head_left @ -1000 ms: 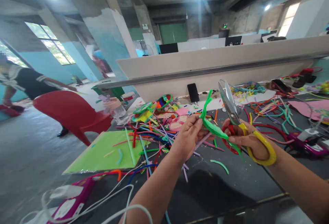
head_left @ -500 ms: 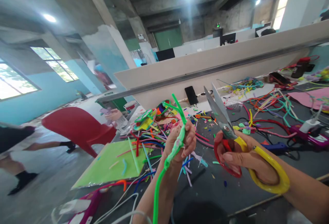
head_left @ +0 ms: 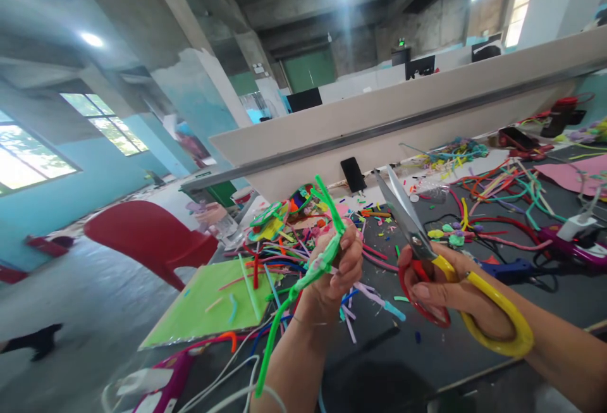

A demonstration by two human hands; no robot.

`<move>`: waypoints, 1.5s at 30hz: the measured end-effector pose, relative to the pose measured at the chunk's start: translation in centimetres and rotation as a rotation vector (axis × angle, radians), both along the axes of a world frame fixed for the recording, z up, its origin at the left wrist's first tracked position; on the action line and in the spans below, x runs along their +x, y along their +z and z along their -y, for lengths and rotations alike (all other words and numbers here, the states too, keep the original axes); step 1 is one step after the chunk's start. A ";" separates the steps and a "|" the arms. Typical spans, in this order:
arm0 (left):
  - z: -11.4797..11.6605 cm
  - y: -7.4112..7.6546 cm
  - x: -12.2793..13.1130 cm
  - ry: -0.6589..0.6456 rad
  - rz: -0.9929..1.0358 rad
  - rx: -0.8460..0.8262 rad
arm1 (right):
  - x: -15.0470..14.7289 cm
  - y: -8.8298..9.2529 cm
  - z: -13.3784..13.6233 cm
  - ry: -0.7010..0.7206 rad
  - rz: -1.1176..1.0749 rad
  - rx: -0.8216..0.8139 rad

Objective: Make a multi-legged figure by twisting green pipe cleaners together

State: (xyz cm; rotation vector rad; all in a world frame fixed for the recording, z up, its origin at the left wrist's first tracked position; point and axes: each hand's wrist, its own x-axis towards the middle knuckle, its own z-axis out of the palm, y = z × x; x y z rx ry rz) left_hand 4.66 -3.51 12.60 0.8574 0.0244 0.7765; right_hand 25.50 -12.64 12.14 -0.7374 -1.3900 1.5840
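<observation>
My left hand point(head_left: 339, 264) grips a green pipe cleaner point(head_left: 279, 324) whose middle is a pale green, lumpy twisted stretch. Its top forks into two short ends above my fingers, and its long tail hangs down past my forearm. In my right hand point(head_left: 441, 293) is a pair of scissors point(head_left: 412, 236) with one red and one yellow handle loop. The scissors' blades are slightly parted and point up and away, apart from the pipe cleaner. A purple pipe cleaner piece with a light blue end point(head_left: 393, 310) lies on the dark table between my hands.
A green sheet point(head_left: 199, 305) and cut pipe cleaners cover the table's left. A phone point(head_left: 353, 174) leans on the low partition point(head_left: 379, 112). Purple power strips point(head_left: 165, 381) with white cables lie at both sides. A red chair point(head_left: 142, 229) stands left of the table.
The green pipe cleaner has tilted, its tail swinging left and its lumpy middle leaning over. My scissors hand has barely moved. A walking person at the left has mostly left the view.
</observation>
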 end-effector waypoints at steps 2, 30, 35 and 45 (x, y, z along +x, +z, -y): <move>0.0 0.0 0.0 0.022 -0.029 -0.005 | -0.1 0.0 0.0 -0.002 0.002 -0.003; 0.2 0.8 1.8 0.753 -0.066 -0.114 | 2.4 -1.9 -2.5 -0.425 0.279 -0.026; 0.2 0.5 1.9 0.774 -0.077 -0.121 | 4.4 -3.0 -3.1 -0.521 0.248 -0.013; 0.5 -0.2 3.0 0.812 -0.122 -0.075 | 5.0 -2.8 -3.1 -0.636 0.300 0.076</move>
